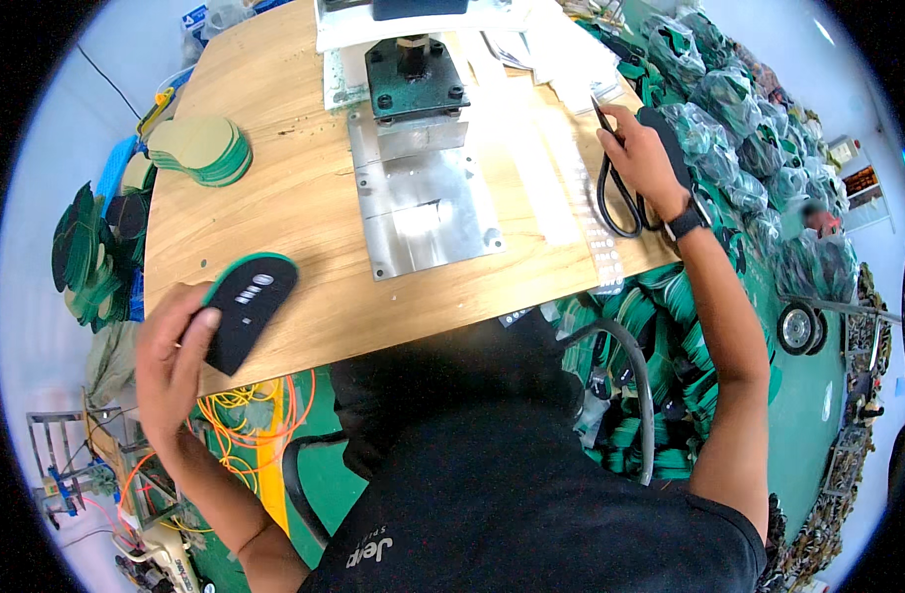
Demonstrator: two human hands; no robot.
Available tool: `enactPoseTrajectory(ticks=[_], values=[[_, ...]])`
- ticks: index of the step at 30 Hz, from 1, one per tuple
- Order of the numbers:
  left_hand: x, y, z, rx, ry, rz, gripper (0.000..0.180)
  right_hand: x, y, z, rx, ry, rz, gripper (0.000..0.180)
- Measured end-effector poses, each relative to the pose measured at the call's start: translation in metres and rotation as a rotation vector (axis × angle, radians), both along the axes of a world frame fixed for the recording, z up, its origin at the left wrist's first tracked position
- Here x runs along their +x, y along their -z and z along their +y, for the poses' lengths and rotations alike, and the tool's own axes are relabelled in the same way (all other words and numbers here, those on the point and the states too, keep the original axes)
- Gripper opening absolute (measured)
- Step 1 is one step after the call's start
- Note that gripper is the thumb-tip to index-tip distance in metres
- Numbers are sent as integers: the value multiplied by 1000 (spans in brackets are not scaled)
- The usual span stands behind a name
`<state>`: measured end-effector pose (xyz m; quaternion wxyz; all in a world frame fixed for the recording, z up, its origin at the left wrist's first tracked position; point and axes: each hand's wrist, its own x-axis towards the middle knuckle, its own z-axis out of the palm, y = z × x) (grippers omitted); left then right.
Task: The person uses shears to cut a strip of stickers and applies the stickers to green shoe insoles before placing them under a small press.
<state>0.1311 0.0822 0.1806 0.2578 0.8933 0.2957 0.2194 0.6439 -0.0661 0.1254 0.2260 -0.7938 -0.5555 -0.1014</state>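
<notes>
My left hand (173, 346), left of the table's near edge, grips a black insole (247, 301) between thumb and fingers. The insole has a green edge and white printed marks on its dark face. At the right side of the table my right hand (642, 153) hovers over or touches black-handled scissors (620, 212), index finger and thumb apart; contact is unclear. Dark insoles (662, 128) lie just beyond that hand. In the middle stands a press with a black mounting block (413, 79) above a bare metal plate (428, 227).
A stack of beige-topped green insoles (203, 148) sits on the wooden table (294, 198) at left. White sheets (571, 64) and a strip of small printed labels (606, 259) lie at right. Bagged insoles (729, 99) are piled beyond. Orange and yellow hoses (245, 425) trail below the table.
</notes>
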Motion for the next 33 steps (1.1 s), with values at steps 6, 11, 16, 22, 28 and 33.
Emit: enactPoseTrajectory(ticks=[6, 11, 16, 22, 28, 33], values=[[75, 14, -34, -3, 468, 18, 17, -124, -57, -16, 239, -476, 100, 45], [148, 35, -75, -159, 855, -11, 16, -201, -82, -69, -567, -634, 680, 28], [103, 54, -19, 40, 299, -339, 20, -162, -126, -146, -175, -324, 284, 31], [36, 66, 170, 290, -484, -291, 30, -29, -151, -194, 238, 173, -507, 43], [-13, 106, 296, -179, -605, -251, 57, 14, -88, -79, 712, 182, 482, 30], [31, 116, 312, -472, -547, -244, 65, 22, -8, -111, 601, 334, 592, 18]])
